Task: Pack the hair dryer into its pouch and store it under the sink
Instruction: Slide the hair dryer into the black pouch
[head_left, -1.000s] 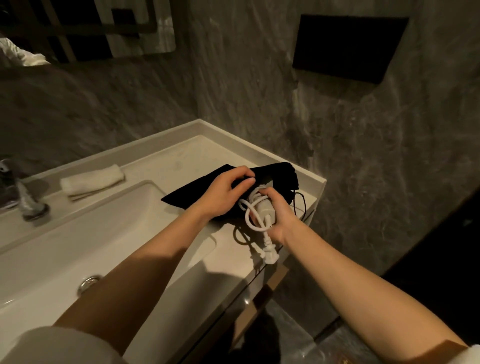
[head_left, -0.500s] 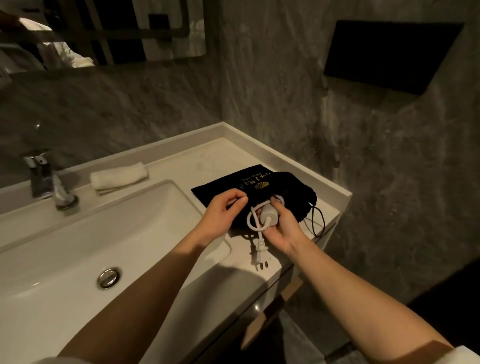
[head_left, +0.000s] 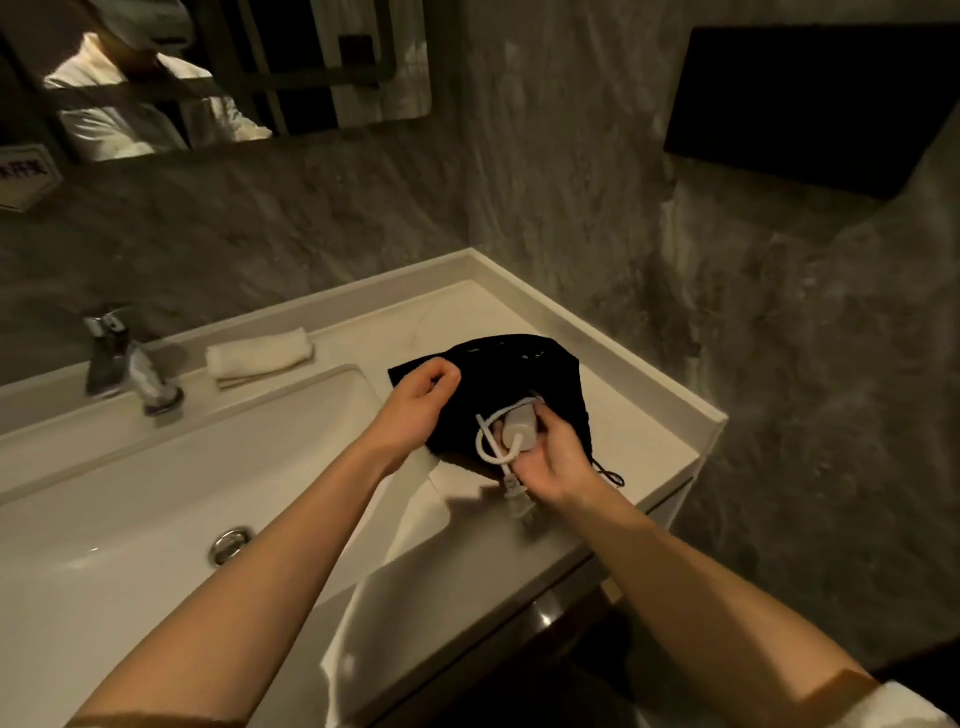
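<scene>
You have two hands in view, the left hand (head_left: 415, 410) and the right hand (head_left: 553, 462). You see one black pouch (head_left: 524, 364), one hair dryer (head_left: 521, 431) with one cord (head_left: 491, 447), one folded towel (head_left: 257, 356), one tap (head_left: 127, 364), one basin (head_left: 130, 499), one mirror (head_left: 218, 73).

White hair dryer (head_left: 521, 429) end sat at the mouth of the black fabric pouch (head_left: 519, 371), rest hidden inside, white cord (head_left: 491, 451) looped beside it, plug (head_left: 514, 492) dangling onto the countertop, pouch lay rumpled right of the basin, drawstring (head_left: 609, 474) trailing.
</scene>
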